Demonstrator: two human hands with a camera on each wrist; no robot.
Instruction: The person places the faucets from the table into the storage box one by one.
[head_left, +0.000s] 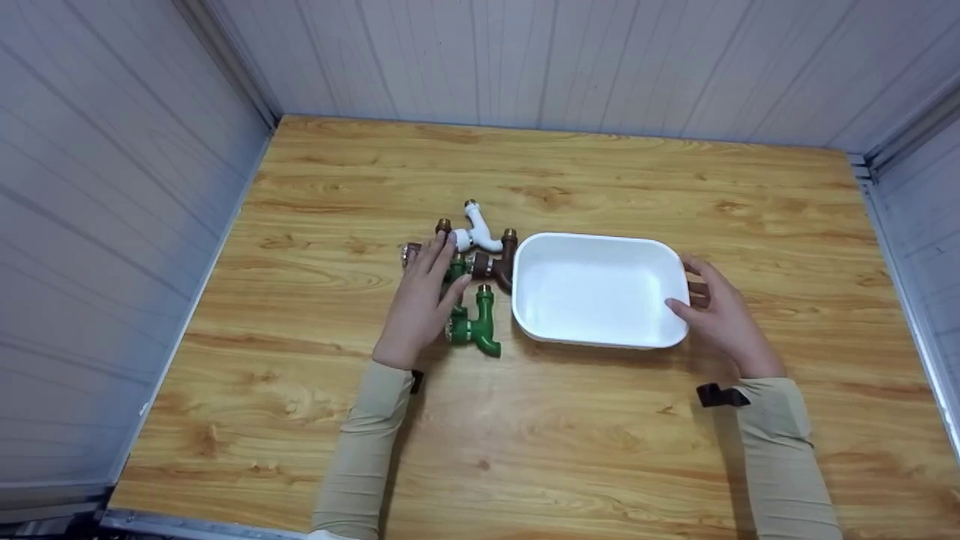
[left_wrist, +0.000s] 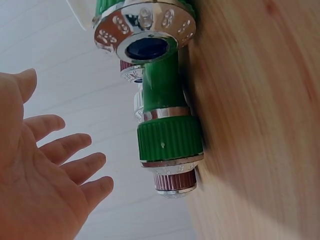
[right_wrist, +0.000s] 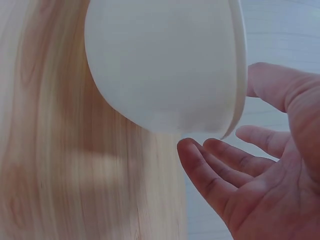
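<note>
A cluster of plastic taps lies left of a white tub [head_left: 600, 289] in the head view: a white tap [head_left: 478, 225], a dark brown tap [head_left: 507, 262] close against the tub, and a green tap [head_left: 484, 322] nearer the front. Another green tap and another brown one are partly hidden under my left hand [head_left: 424, 304]. That hand hovers over the cluster with fingers extended; the left wrist view shows its palm apart from a green tap [left_wrist: 170, 137]. My right hand [head_left: 720, 315] holds the tub's right end, thumb over the rim and fingers outside the wall.
The wood-grain table [head_left: 525, 450] carries the taps and the tub around its middle. Pale panel walls [head_left: 480, 67] stand behind it and on both sides. A black strap [head_left: 722, 395] sits at the right wrist.
</note>
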